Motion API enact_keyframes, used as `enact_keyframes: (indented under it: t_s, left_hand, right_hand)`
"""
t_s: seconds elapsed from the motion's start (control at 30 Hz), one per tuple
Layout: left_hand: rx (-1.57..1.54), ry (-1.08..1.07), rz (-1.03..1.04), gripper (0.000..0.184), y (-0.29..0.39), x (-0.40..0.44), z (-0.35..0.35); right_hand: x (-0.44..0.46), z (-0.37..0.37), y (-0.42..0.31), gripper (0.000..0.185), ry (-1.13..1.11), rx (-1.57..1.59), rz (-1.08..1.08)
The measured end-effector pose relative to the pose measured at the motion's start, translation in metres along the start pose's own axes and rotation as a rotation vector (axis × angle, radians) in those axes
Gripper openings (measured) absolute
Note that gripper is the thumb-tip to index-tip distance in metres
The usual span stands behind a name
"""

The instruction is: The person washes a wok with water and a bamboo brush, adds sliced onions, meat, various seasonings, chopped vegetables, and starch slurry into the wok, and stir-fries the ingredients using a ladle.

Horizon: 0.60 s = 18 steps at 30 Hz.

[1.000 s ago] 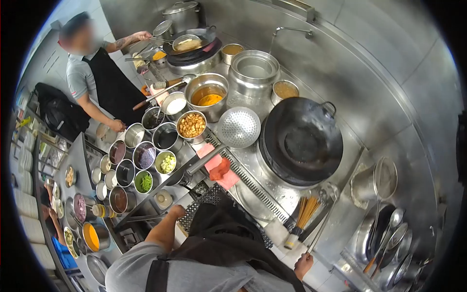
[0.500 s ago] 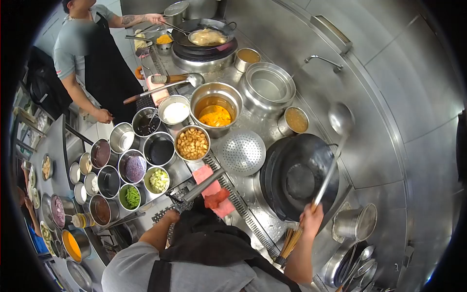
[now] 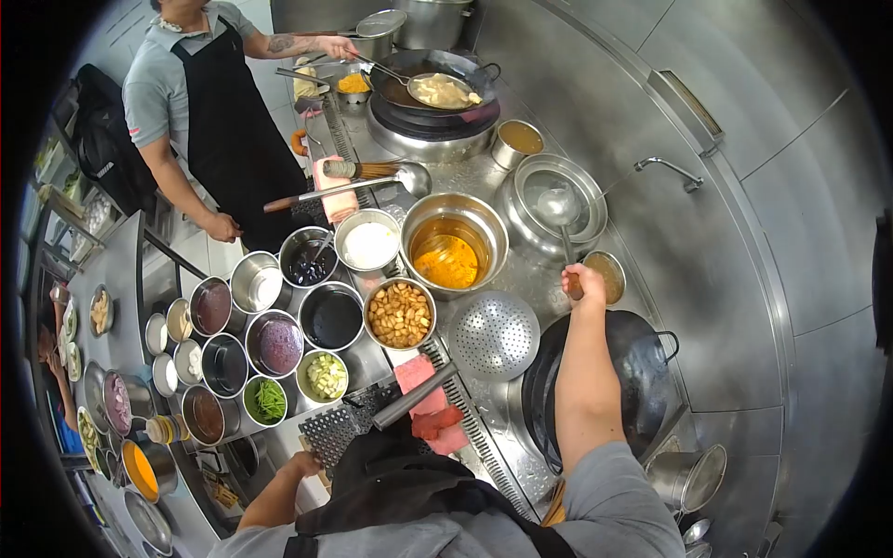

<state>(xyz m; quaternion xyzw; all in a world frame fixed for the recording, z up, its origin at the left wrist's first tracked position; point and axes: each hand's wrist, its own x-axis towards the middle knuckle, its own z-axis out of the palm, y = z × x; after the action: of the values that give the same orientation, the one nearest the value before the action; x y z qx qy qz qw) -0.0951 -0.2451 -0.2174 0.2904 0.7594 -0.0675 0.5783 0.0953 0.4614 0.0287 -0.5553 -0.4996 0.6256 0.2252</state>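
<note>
Steel ladle (image 3: 558, 206) overhangs a pot (image 3: 513, 203), right hand (image 3: 584, 282) wrapping fingers round its handle (image 3: 568, 249), seemingly for reach; left hand (image 3: 302, 463) fingers are unclear.

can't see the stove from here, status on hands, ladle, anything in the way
Right hand gripping ladle; bowl at mouth of pot by tap, dipped or not unclear. Left hand low, no tool seen. Nothing seen blocking ladle.

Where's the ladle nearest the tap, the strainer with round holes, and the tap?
Ladle (image 3: 558, 206): head view, on its round scoop.
Strainer (image 3: 494, 337): head view, on its holey middle.
Tap (image 3: 669, 166): head view, on its spout.
</note>
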Motion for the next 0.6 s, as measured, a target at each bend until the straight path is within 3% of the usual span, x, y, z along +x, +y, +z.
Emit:
enact_keyframes:
  t_s: [0.07, 0.17, 0.23, 0.3, 0.37, 0.4, 0.43, 0.5, 0.6]
  left_hand:
    - [0.009, -0.095, 0.024, 0.032, 0.044, -0.057, -0.039]
    - [0.031, -0.288, 0.053, 0.037, 0.131, -0.123, -0.111]
    - [0.328, -0.136, 0.482, 0.036, 0.152, -0.099, -0.135]
    - [0.183, 0.109, 0.63, 0.035, 0.232, -0.142, -0.175]
    - [0.161, 0.231, 0.789, 0.032, 0.301, -0.134, -0.193]
    - [0.009, 0.298, 0.937, 0.03, 0.339, -0.135, -0.193]
    - [-0.148, 0.276, 1.0, 0.03, 0.374, -0.12, -0.188]
    - [-0.598, -0.114, 0.976, 0.032, 0.452, -0.117, -0.178]
    - [-0.788, -0.286, 0.898, 0.034, 0.558, -0.103, -0.143]
  right_hand:
    - [-0.016, -0.003, 0.001, 0.007, 0.034, 0.458, 0.048]
    - [-0.056, -0.024, -0.001, 0.009, 0.004, 0.595, -0.045]
    - [-0.093, -0.045, -0.001, 0.01, 0.006, 0.669, -0.123]
    - [-0.133, -0.071, 0.005, 0.016, -0.022, 0.7, -0.162]
    - [-0.182, -0.095, 0.016, 0.023, -0.033, 0.7, -0.205]
    - [-0.213, -0.102, 0.018, 0.025, 0.033, 0.654, -0.233]
    - [-0.241, -0.112, 0.022, 0.027, 0.038, 0.637, -0.242]
    - [-0.291, -0.134, 0.034, 0.029, 0.082, 0.623, -0.245]
    - [-0.353, -0.161, 0.061, 0.033, 0.115, 0.539, -0.232]
